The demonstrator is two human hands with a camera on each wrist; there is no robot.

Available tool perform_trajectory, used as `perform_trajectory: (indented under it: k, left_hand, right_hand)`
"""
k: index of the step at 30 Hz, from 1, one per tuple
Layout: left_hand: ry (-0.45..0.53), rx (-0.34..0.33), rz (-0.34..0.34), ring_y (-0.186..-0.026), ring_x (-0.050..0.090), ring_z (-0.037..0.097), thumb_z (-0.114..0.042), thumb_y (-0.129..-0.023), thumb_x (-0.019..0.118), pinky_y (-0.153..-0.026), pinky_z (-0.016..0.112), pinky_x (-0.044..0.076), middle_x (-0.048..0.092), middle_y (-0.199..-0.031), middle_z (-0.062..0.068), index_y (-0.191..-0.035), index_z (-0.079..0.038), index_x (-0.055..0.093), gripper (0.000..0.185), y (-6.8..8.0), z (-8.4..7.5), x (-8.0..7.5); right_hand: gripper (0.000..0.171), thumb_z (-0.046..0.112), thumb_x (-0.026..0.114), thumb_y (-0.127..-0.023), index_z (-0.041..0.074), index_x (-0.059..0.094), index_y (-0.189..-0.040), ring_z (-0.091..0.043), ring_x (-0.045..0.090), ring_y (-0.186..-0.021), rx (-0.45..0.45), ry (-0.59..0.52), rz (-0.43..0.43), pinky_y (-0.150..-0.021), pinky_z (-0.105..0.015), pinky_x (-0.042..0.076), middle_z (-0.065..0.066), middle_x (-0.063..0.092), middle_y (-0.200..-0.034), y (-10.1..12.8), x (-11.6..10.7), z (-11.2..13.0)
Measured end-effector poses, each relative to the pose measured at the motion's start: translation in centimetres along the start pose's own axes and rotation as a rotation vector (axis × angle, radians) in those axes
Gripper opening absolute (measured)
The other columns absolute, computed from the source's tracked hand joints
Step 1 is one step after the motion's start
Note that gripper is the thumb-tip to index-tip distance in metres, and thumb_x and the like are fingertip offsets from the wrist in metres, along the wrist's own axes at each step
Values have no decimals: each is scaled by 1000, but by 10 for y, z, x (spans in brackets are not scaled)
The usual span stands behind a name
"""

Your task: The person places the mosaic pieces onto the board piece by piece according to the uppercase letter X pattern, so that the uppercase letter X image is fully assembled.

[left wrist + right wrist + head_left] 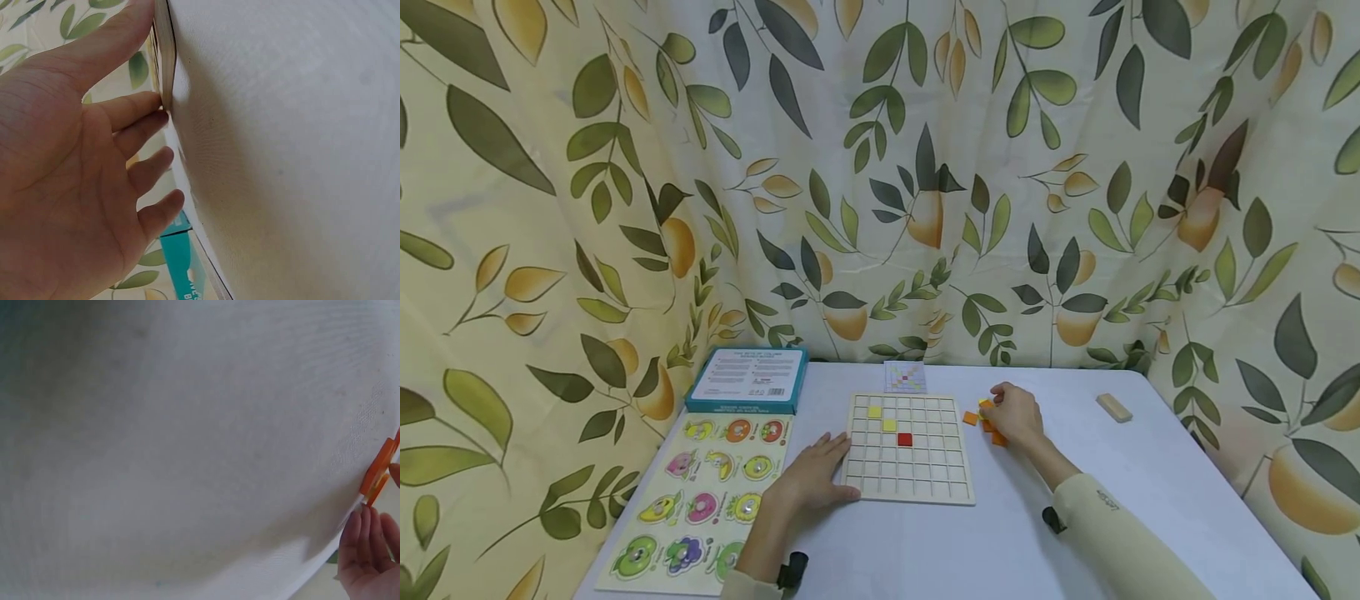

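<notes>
A wooden grid board (925,475) lies mid-table with two yellow tiles (874,412) and one red tile (905,439) set in its cells. My left hand (835,458) lies flat on the cloth, its straight fingers (134,109) touching the board's left edge (164,56). Right of the board, my right hand (994,408) curls down over a small pile of orange tiles (971,418). In the right wrist view its fingers (362,544) and thumb close around an orange tile (379,467).
A teal box (748,379) stands at the back left, with a fruit peg puzzle (700,500) in front of it. A small pattern card (905,377) lies behind the board. A wooden block (1114,407) sits at the far right. A leaf-print curtain surrounds the table.
</notes>
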State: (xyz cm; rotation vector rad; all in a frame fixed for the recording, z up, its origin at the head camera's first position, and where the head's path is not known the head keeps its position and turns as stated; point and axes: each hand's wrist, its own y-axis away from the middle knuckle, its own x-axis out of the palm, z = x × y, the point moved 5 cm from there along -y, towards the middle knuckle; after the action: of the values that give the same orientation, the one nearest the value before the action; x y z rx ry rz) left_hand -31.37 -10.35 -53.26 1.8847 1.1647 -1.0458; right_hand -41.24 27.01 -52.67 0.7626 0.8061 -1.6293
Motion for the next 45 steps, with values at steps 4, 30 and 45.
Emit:
perform_trajectory:
  k: [4, 30, 45]
  left_hand:
    - [-5, -5, -3, -159, 23, 33, -50, -84, 84, -127, 56, 24, 37, -168, 6, -160, -10, 43, 95, -1, -1, -1]
    - [-24, -2, -5, -158, 24, 33, -51, -84, 83, -127, 56, 25, 37, -168, 6, -160, -10, 43, 95, -1, 1, 1]
    - [-7, 7, -6, -158, 24, 34, -47, -85, 84, -127, 56, 24, 38, -167, 8, -159, -8, 43, 93, 3, -4, -3]
  right_hand:
    - [42, 19, 80, -86, -4, 68, -119, -32, 69, -90, -22, -7, -22, -79, -47, 58, -18, 74, -104, 0, -1, 1]
    - [54, 15, 83, -86, -1, 63, -134, -29, 74, -98, -98, -202, 9, -89, -45, 61, -13, 76, -107, 4, -2, 22]
    - [59, 9, 86, -83, 0, 61, -136, -23, 74, -91, -216, -264, 65, -77, -33, 61, -10, 78, -102, 4, 11, 43]
